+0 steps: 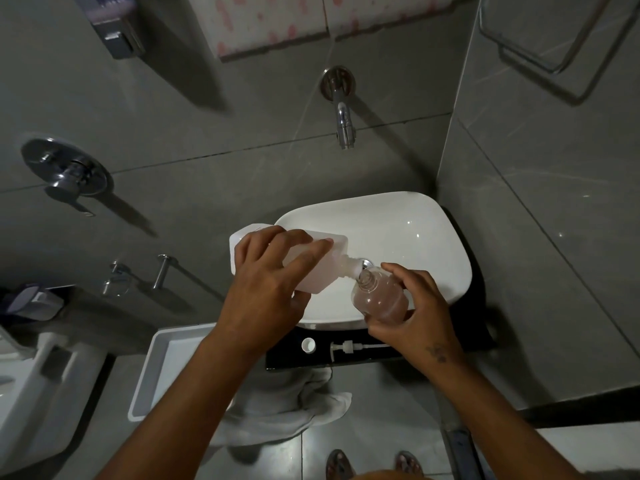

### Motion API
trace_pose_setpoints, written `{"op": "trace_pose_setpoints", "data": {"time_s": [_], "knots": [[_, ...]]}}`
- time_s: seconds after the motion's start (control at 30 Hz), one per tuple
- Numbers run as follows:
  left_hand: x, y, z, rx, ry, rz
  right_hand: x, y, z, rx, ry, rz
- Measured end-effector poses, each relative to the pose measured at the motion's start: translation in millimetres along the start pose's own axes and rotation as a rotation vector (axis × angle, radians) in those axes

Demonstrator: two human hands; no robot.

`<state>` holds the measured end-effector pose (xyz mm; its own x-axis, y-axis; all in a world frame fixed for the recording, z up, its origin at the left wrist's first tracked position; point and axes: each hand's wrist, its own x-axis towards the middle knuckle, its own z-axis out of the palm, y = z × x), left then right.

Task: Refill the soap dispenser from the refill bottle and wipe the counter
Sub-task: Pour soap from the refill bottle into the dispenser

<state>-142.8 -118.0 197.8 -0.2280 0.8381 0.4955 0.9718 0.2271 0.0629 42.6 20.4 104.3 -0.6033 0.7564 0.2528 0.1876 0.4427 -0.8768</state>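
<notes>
Soap may spill if the refill (304, 263) spout slips off the dispenser (381, 299) mouth; left hand (270, 271) grips refill, right hand (415, 313) grips dispenser.

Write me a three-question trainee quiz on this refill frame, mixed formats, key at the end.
1. True or false: the pump head is screwed onto the soap dispenser.
2. Which hand tilts the refill bottle? A) left hand B) right hand
3. Fill in: the pour happens above the white ____.

Key
1. False. It lies on the black counter beside a small white cap.
2. A. The right hand's grip steadies the dispenser.
3. Basin.
</notes>
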Motion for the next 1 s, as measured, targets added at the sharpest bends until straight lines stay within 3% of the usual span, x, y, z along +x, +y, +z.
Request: {"op": "trace_pose_setpoints", "data": {"time_s": [1.0], "knots": [[1.4,0.1,-1.7,0.072,0.074,0.047,0.8,2.8,-4.2,-0.005,0.022,-0.018]]}}
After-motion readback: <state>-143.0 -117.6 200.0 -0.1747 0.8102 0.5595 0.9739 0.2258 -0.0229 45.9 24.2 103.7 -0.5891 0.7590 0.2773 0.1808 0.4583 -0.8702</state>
